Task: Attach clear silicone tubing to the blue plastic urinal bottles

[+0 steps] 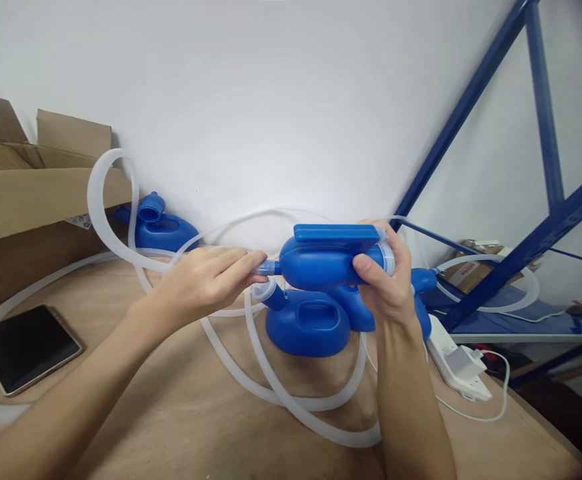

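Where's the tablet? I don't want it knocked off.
The tablet lies flat at the table's left edge, left of the left hand's forearm, below the cardboard box.

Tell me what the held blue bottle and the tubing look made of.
Bottle: looks like rigid moulded plastic, opaque blue, smooth with a soft sheen. Tubing: probably silicone or soft PVC, since it is translucent, milky white and lies in loose loops on the table.

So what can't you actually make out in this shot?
- Head view: the joint between the blue bottle and the tube end, covered by the left hand fingertips.
- The bottle's cap end, wrapped by the right hand.
- Power strip sockets: partly behind the right wrist.
- Tablet screen: dark, nothing readable.
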A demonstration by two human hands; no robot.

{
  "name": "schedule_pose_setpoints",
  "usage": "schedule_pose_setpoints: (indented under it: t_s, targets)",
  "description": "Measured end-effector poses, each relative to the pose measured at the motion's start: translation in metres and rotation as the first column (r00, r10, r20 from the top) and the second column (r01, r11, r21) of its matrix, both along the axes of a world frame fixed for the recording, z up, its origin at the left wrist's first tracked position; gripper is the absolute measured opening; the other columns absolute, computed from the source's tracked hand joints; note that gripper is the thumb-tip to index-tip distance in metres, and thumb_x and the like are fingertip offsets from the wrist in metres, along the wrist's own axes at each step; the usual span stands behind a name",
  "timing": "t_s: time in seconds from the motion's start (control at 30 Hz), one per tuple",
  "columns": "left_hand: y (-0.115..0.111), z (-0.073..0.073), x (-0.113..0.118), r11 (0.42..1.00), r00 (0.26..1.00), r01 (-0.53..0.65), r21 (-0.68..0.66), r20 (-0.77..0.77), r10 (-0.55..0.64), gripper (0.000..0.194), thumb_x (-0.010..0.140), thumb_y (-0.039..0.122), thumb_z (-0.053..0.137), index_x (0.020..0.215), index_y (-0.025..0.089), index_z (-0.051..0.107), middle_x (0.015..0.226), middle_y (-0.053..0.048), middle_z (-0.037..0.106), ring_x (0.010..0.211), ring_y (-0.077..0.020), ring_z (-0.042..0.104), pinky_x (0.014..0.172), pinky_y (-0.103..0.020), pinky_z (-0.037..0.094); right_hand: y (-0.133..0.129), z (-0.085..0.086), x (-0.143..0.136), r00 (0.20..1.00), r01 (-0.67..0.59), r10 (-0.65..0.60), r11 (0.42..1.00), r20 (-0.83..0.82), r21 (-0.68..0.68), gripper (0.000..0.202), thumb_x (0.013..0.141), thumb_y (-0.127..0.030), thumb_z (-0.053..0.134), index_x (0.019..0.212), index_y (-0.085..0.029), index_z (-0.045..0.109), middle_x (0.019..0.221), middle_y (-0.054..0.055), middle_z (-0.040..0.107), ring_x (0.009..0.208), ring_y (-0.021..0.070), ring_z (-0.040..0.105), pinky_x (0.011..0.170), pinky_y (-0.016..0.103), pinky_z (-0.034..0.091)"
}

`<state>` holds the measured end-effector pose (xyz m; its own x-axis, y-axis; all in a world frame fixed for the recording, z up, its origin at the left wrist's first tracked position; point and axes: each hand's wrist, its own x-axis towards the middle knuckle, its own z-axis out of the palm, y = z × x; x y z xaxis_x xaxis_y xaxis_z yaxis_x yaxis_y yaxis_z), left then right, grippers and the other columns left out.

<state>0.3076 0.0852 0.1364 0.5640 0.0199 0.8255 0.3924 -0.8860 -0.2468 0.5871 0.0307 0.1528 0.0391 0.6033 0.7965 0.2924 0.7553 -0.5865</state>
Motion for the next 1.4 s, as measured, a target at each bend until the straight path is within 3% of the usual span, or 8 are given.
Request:
schedule_pose_setpoints:
  t_s: [0.2, 0.47, 0.83, 1.03, 1.13, 1.2, 1.3, 1.4]
  targets:
    - [-0.025, 0.009, -0.001, 0.973, 0.991, 0.130, -0.188, -0.003, -0.133, 0.021, 0.107, 0.032, 0.046, 0.099, 0.025, 0.065, 0.085, -0.006, 0.074, 0.080, -0.0229, 0.073, 0.073, -0.036, 0.058, -0.001, 0.002, -0.006, 0.993, -0.118, 0.118, 0.982, 0.012, 0.148, 0.039, 0.077, -0.061, 0.081, 0.087, -0.029, 0.062, 0.094, 0.003, 0.066, 0.090, 0.0266, 0.066, 0.082, 0.046, 0.058]
    - [-0.043, 0.015, 0.005, 0.977, 0.996, 0.068, -0.200, -0.041, -0.078, 0.027, 0.109, 0.027, 0.037, 0.087, 0.021, 0.053, 0.065, 0.000, 0.054, 0.053, -0.0163, 0.049, 0.050, -0.032, 0.035, -0.015, 0.009, -0.009, 0.978, -0.184, 0.139, 0.925, 0.153, 0.332, 0.024, 0.083, -0.054, 0.082, 0.099, -0.038, 0.073, 0.096, 0.004, 0.069, 0.088, 0.0274, 0.071, 0.079, 0.050, 0.060]
    - [-0.049, 0.025, 0.009, 0.783, 0.992, 0.105, -0.613, 0.005, -0.129, 0.045, 0.110, 0.041, 0.035, 0.079, 0.021, 0.059, 0.066, 0.001, 0.061, 0.061, -0.0155, 0.058, 0.067, -0.029, 0.046, -0.014, 0.007, -0.004, 0.985, -0.099, 0.037, 0.921, 0.168, 0.378, 0.029, 0.081, -0.062, 0.081, 0.088, -0.036, 0.070, 0.090, 0.003, 0.071, 0.086, 0.0273, 0.073, 0.076, 0.050, 0.064]
    - [-0.041, 0.016, 0.006, 0.978, 0.992, -0.067, -0.197, 0.089, 0.086, 0.032, 0.103, 0.037, 0.054, 0.131, 0.024, 0.063, 0.123, -0.012, 0.074, 0.111, -0.0313, 0.069, 0.093, -0.045, 0.051, 0.000, 0.005, 0.004, 0.986, 0.078, -0.124, 0.934, 0.113, 0.349, 0.027, 0.082, -0.050, 0.082, 0.095, -0.028, 0.072, 0.101, 0.005, 0.076, 0.096, 0.0281, 0.073, 0.088, 0.049, 0.061]
    - [-0.048, 0.011, 0.005, 0.999, 0.977, -0.025, 0.042, 0.214, 0.016, 0.015, 0.094, 0.022, 0.064, 0.108, 0.024, 0.067, 0.105, -0.009, 0.075, 0.097, -0.0284, 0.070, 0.083, -0.043, 0.052, 0.009, 0.004, 0.014, 0.953, 0.290, -0.301, 0.880, -0.032, 0.375, 0.027, 0.083, -0.050, 0.081, 0.095, -0.028, 0.072, 0.097, 0.004, 0.074, 0.095, 0.0270, 0.070, 0.089, 0.046, 0.058]
    - [-0.050, 0.009, 0.007, 0.988, 0.970, 0.048, -0.147, 0.242, -0.011, 0.010, 0.097, 0.023, 0.059, 0.089, 0.023, 0.065, 0.078, -0.003, 0.070, 0.071, -0.0200, 0.065, 0.065, -0.034, 0.049, 0.013, 0.002, 0.021, 0.936, 0.353, -0.332, 0.869, -0.120, 0.348, 0.029, 0.083, -0.052, 0.080, 0.096, -0.027, 0.070, 0.092, 0.002, 0.069, 0.086, 0.0243, 0.067, 0.083, 0.042, 0.057]
    - [-0.041, 0.005, 0.014, 0.668, 0.964, 0.187, -0.720, 0.267, 0.018, 0.035, 0.107, 0.045, 0.046, 0.093, 0.021, 0.068, 0.081, -0.004, 0.072, 0.069, -0.0190, 0.068, 0.060, -0.031, 0.055, 0.013, 0.001, 0.026, 0.932, 0.357, -0.314, 0.881, -0.180, 0.311, 0.035, 0.082, -0.059, 0.078, 0.094, -0.027, 0.068, 0.085, 0.001, 0.063, 0.078, 0.0227, 0.064, 0.076, 0.040, 0.055]
    - [-0.026, -0.001, 0.022, 0.245, 0.915, 0.397, -0.884, 0.403, -0.030, 0.054, 0.105, 0.063, 0.040, 0.122, 0.019, 0.067, 0.125, -0.014, 0.073, 0.103, -0.0272, 0.075, 0.078, -0.039, 0.065, 0.007, 0.001, 0.023, 0.941, 0.336, -0.297, 0.877, -0.160, 0.343, 0.040, 0.080, -0.064, 0.076, 0.095, -0.028, 0.068, 0.090, 0.003, 0.065, 0.086, 0.0263, 0.066, 0.080, 0.043, 0.055]
